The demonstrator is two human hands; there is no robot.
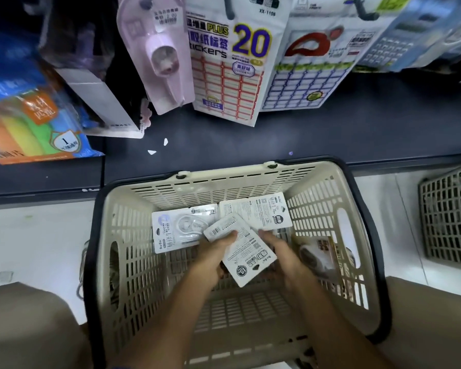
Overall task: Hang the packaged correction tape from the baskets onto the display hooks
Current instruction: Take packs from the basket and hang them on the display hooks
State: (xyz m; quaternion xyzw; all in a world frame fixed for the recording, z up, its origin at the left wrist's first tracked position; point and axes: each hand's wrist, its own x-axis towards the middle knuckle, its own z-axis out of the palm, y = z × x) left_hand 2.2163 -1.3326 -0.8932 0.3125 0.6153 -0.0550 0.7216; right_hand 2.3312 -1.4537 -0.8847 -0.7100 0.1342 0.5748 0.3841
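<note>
Head view, sole entry. Cream basket (330, 209) on the floor below a dark shelf ledge (277, 139), both forearms reaching inside. Left hand (218, 249): fingers curled round the near-left edge of one white correction-tape pack (241, 249), thumb across its printed back. Right hand (274, 249): fingers against the pack's right edge, apparently supporting it from beneath; grip partly hidden, read as holding. Held pack: lifted clear of the basket floor, tilted, back side up, hang-hole end not discernible. Remaining stock: one pack face-up at left (179, 230), showing the tape dispenser through its blister; another back-up pack at the far wall (266, 211); a brown-printed packet (320, 257) against the right wall, kind unclear. Above: pink tape dispenser card (157, 51) and label-sticker packs (224, 70) hanging on hooks, hook tips mostly out of frame. Second basket (450, 217) at far right. Step in hand, judged: picking and orienting a pack. Advice: turn front side out, locate hang-hole end, pinch near that end with one hand, free the other to steady the hook stock; match to the like product's hook; slide on level, avoiding tearing the card hole.
</note>
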